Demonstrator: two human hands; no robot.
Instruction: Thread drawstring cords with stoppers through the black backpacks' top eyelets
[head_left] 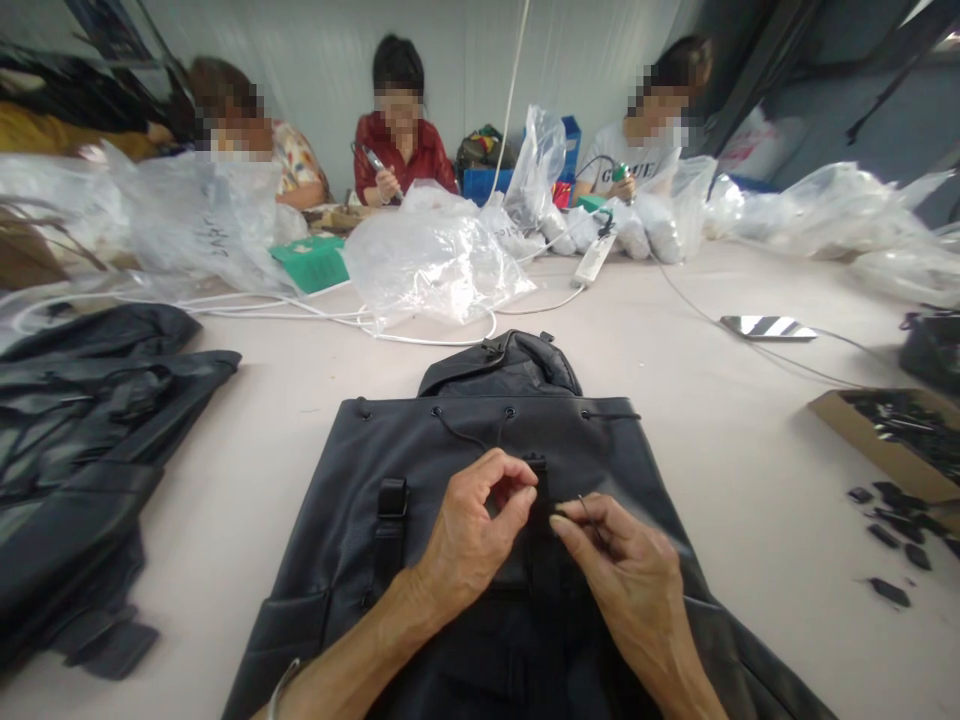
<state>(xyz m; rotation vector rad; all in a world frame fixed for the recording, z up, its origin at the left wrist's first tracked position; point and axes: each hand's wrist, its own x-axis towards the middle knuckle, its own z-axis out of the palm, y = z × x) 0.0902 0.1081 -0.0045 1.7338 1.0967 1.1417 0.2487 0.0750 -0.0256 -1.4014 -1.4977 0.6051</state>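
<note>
A black backpack [465, 560] lies flat on the table, with cords threaded through eyelets along its top edge. My left hand [480, 520] is over its middle, thumb and forefinger pinched together beside a black strap [545, 560]; what they hold is too small to make out. On the other side of that strap, my right hand [622, 555] is closed in a pinch, with a thin dark cord or hook-like piece [589, 515] showing at its fingers. A black buckle [392, 497] sits on the bag left of my hands.
More black bags [82, 450] lie at the left. At the right are a box of black parts [885, 440], loose parts [889, 592] and a phone [769, 328]. Plastic bags [442, 265] and white cables cross the back, where three people sit.
</note>
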